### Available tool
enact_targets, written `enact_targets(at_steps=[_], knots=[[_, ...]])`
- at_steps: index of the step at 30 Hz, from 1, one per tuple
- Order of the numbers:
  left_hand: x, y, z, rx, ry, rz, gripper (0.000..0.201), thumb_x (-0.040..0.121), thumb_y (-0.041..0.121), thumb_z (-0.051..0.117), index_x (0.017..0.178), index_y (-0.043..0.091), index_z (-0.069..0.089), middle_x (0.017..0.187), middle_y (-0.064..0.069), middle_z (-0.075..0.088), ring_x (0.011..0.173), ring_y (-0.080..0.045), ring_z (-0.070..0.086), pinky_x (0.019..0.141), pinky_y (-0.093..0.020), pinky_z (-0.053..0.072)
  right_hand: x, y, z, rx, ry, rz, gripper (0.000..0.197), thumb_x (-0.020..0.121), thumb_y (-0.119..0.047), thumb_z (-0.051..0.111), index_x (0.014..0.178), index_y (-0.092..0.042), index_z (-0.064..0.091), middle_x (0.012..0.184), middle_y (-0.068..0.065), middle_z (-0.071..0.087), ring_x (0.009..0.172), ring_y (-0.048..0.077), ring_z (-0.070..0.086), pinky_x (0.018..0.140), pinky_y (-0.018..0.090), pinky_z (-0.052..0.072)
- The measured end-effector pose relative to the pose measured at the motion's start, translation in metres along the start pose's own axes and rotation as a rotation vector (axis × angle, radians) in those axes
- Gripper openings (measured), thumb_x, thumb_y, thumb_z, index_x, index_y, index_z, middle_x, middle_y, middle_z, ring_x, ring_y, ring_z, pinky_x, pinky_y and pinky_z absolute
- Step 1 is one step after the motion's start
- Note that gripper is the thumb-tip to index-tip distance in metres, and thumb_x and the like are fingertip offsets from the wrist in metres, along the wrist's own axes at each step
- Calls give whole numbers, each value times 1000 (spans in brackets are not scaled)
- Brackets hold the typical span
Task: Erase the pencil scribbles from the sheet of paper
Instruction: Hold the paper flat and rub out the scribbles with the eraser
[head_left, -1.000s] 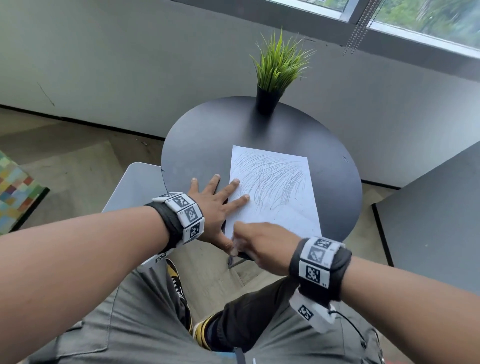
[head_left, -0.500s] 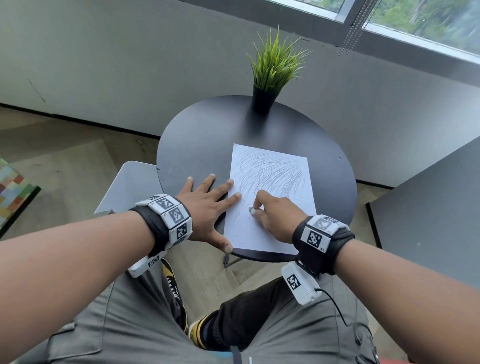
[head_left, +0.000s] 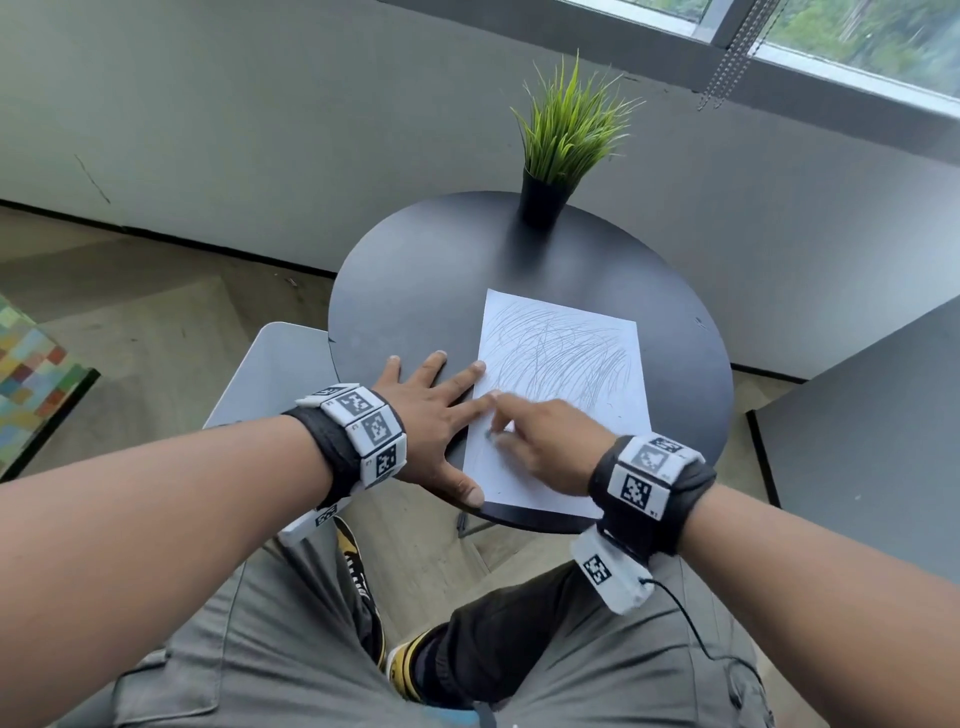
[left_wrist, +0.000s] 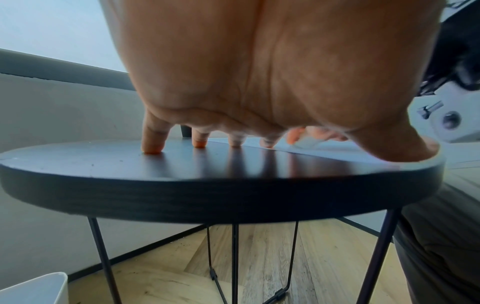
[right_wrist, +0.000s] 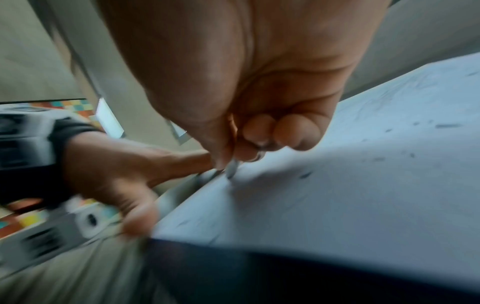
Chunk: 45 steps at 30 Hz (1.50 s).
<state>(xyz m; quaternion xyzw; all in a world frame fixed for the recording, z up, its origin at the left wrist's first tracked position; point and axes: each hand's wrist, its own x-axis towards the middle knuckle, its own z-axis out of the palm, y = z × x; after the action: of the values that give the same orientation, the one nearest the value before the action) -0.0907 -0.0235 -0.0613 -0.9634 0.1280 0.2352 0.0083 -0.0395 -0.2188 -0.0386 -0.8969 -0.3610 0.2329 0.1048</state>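
A white sheet of paper (head_left: 558, 395) with grey pencil scribbles on its far half lies on the round black table (head_left: 415, 291). My left hand (head_left: 431, 400) lies flat with spread fingers, its fingertips (left_wrist: 153, 148) pressing the tabletop and the sheet's left edge. My right hand (head_left: 540, 441) pinches a small whitish eraser (right_wrist: 232, 168) between thumb and fingers and presses it onto the paper (right_wrist: 337, 174) near its left edge, close to my left index finger. The right wrist view is blurred by motion. Dark eraser crumbs dot the sheet.
A potted green grass plant (head_left: 561, 150) stands at the table's far edge. A grey seat (head_left: 270, 369) sits to the left of the table, a dark tabletop (head_left: 872, 431) to the right. My knees in grey trousers (head_left: 311, 649) are below the near rim.
My right hand moved from the sheet's near edge up onto the paper, then left toward my left index finger. The left hand has stayed flat in place.
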Motion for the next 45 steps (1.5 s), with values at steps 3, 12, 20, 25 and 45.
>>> enact_targets(at_steps=[3,12,20,25,45], knots=[[2,0,0,-5,-1,-3,120,60,103,33,153,47,-17,164,11,-26,152,-34,-15,114,-69,8,-3,-3,1,9,-58,-83,16,98,-37,50,109,-27,54,104,6,67,92,25,60,80,36,46],[1,1,0,3,7,-8,121,59,103,35,153,47,-16,164,11,-25,152,-34,-13,114,-69,9,-12,-12,9,3,-61,-139,16,100,-34,49,108,-22,54,99,7,65,89,26,58,77,37,46],[1,2,1,20,15,-12,121,59,103,37,153,46,-15,165,10,-24,152,-36,-11,113,-69,12,-14,-14,11,3,-47,-191,15,99,-31,51,107,-19,55,97,8,67,86,28,60,73,37,46],[2,1,0,21,15,-7,122,59,103,37,154,45,-14,165,10,-23,151,-37,-10,112,-70,13,1,3,-1,36,106,-35,14,99,-36,48,108,-27,54,100,6,67,91,27,60,76,36,45],[1,3,-2,28,4,-18,123,61,102,39,154,44,-15,165,10,-22,151,-36,-9,112,-69,14,-6,5,-2,-30,94,72,19,101,-38,42,108,-21,47,99,11,65,85,32,58,78,42,50]])
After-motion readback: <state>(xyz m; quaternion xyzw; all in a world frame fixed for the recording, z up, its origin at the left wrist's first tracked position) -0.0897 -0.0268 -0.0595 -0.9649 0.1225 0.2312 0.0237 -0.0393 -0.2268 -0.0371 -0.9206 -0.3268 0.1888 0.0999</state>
